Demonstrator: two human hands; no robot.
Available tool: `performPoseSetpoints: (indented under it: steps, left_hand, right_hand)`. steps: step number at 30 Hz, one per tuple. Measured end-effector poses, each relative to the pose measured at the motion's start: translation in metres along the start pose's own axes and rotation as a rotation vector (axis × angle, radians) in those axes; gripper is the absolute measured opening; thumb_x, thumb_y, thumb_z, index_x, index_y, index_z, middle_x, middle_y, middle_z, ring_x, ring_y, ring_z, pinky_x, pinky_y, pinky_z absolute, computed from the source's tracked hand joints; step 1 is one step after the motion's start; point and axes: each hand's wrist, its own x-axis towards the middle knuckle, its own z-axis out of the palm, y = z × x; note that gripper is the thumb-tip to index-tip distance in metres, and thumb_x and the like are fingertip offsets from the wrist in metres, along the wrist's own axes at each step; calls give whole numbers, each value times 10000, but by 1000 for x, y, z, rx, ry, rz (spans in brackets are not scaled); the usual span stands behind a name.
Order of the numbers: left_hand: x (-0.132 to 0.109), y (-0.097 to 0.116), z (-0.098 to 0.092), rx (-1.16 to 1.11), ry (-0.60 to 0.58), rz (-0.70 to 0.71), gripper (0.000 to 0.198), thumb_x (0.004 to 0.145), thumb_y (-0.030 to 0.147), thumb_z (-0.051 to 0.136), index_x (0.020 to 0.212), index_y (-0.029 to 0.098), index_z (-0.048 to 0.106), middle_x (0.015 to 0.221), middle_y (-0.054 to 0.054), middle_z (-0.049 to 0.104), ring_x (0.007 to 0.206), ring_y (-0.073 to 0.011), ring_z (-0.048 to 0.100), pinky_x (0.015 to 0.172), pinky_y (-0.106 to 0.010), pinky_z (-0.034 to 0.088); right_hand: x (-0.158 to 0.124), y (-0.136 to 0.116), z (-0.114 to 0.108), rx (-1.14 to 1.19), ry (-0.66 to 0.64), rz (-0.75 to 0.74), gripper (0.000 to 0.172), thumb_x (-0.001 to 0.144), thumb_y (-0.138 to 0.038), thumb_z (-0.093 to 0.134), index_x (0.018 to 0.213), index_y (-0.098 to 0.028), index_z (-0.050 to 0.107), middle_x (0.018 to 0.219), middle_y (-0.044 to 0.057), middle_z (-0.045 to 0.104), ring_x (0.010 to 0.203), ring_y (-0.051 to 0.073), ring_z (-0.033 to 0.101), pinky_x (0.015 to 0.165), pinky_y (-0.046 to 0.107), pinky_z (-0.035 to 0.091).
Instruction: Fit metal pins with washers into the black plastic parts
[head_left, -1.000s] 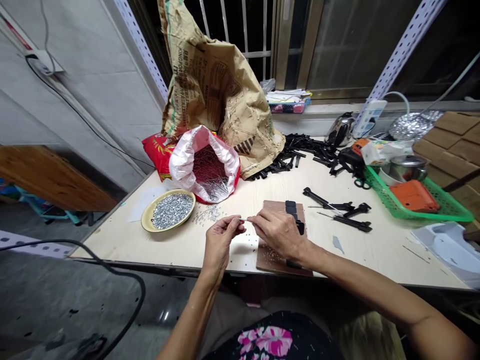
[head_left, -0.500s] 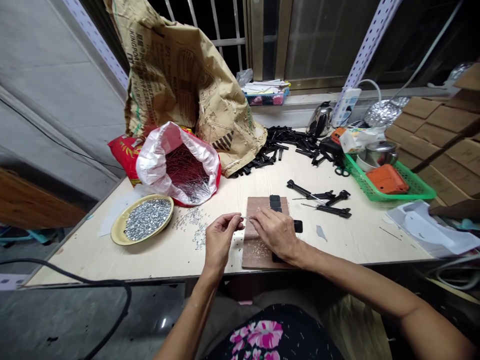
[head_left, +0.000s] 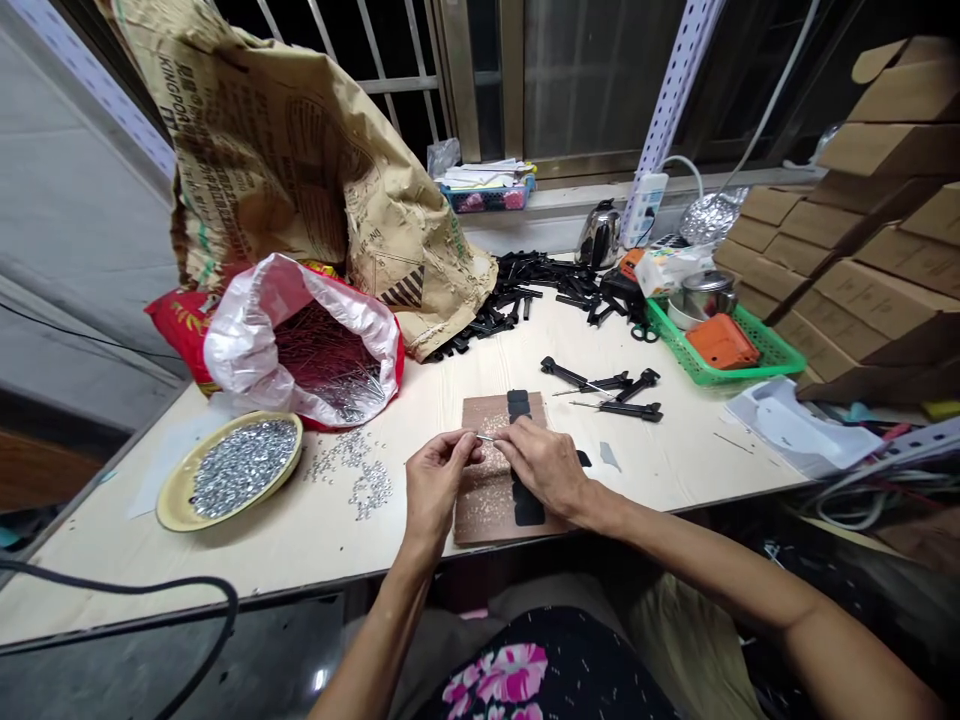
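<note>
Window bars (head_left: pixel 385 84) and a purple perforated post (head_left: pixel 679 90) stood behind a pale wooden tabletop (head_left: pixel 675 450). Near its front edge lay a brown board (head_left: pixel 480 515) bearing a column of black pads (head_left: pixel 529 510). Over this board, a slim metallic piece (head_left: pixel 486 437) was positioned between the two hands; its clearance above the board could not be determined.

Reference alignment: the long axis of the piece ran crosswise, from the left hand (head_left: pixel 436 482) to the right hand (head_left: pixel 550 468), nearly level in view. Neither hand was nearer; both were at the piece, one at each end. The left hand was closed to a pinch, thumb against forefinger, on the left end. The right hand was likewise pinched, palm down, on the right end.

Adjacent items: loose bright bits (head_left: pixel 371 490) lay left of the left hand, followed by a yellow bowl (head_left: pixel 175 500) filled with similar bits. An open bag (head_left: pixel 244 345) of thin rods (head_left: pixel 322 362) stood behind the bowl. Black-handled tools (head_left: pixel 630 410) lay beyond the right hand, well apart from it.
</note>
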Motion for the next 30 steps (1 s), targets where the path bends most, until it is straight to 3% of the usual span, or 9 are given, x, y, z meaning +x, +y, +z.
performPoseSetpoints:
  steps: [6, 10, 13, 16, 19, 24, 26, 29, 30]
  left_hand:
    - [1, -10, 6, 89, -51, -29, 315, 732, 405, 687, 864, 118, 687, 743, -45, 677, 690, -138, 619, 686, -257, 510]
    - [1, -13, 11, 210, -51, -4, 444, 798, 440, 603, 1131, 147, 618, 1066, -115, 671, 892, -207, 652, 759, -335, 543]
    - [3, -22, 10, 524, -57, 205, 490, 866, 406, 515, 1290, 160, 505, 1244, -144, 592, 1148, -262, 552, 947, -446, 468]
    - [6, -40, 7, 885, -155, 447, 481, 903, 358, 453, 1332, 142, 460, 1399, -142, 461, 1363, -301, 291, 1083, -519, 308]
    - [9, -60, 5, 1058, -235, 529, 469, 934, 322, 380, 1350, 111, 429, 1452, -147, 386, 1398, -296, 186, 1102, -516, 283]
    - [9, -71, 4, 1109, -232, 541, 464, 959, 290, 304, 1365, 90, 406, 1466, -152, 356, 1404, -258, 173, 1111, -486, 291]
    - [9, -70, 4, 1106, -233, 532, 468, 960, 294, 301, 1376, 101, 394, 1470, -143, 350, 1406, -249, 168, 1115, -486, 286]
    - [10, -70, 3, 1103, -241, 515, 467, 960, 295, 302, 1384, 120, 386, 1477, -126, 343, 1408, -244, 162, 1117, -489, 283]
    - [10, -70, 3, 1103, -241, 511, 464, 961, 290, 300, 1383, 120, 388, 1477, -124, 343, 1408, -241, 162, 1117, -486, 283]
  right_hand:
    - [-9, 12, -1, 80, -56, 21, 244, 967, -312, 397, 1030, -214, 611, 913, 26, 574, 794, 111, 569, 642, 200, 425]
    - [0, 42, -6, 76, -66, 67, 211, 954, -317, 436, 1030, -215, 605, 934, 14, 593, 795, 111, 566, 626, 205, 406]
    - [20, 76, -6, -31, -92, 52, 211, 949, -317, 449, 989, -212, 628, 913, 23, 584, 791, 124, 548, 602, 220, 377]
    - [34, 104, 1, -116, -133, -28, 213, 939, -309, 472, 920, -184, 643, 887, 41, 576, 850, 149, 521, 641, 236, 374]
    - [22, 108, 9, -142, -168, -162, 235, 955, -256, 435, 868, -144, 623, 833, 45, 562, 811, 145, 492, 629, 239, 373]
    - [-9, 91, 10, -104, -273, -746, 206, 958, -138, 377, 898, -155, 573, 759, 4, 520, 726, 124, 452, 569, 235, 354]
    - [-3, 94, 7, -128, -249, -700, 198, 960, -142, 369, 895, -147, 556, 768, 11, 520, 716, 123, 448, 553, 235, 352]
    - [10, 104, 3, -166, -203, -438, 225, 971, -158, 329, 884, -122, 533, 782, 32, 514, 700, 117, 443, 519, 221, 356]
    - [11, 106, 2, -151, -227, -459, 226, 971, -155, 321, 893, -122, 531, 785, 32, 511, 701, 114, 443, 512, 215, 360]
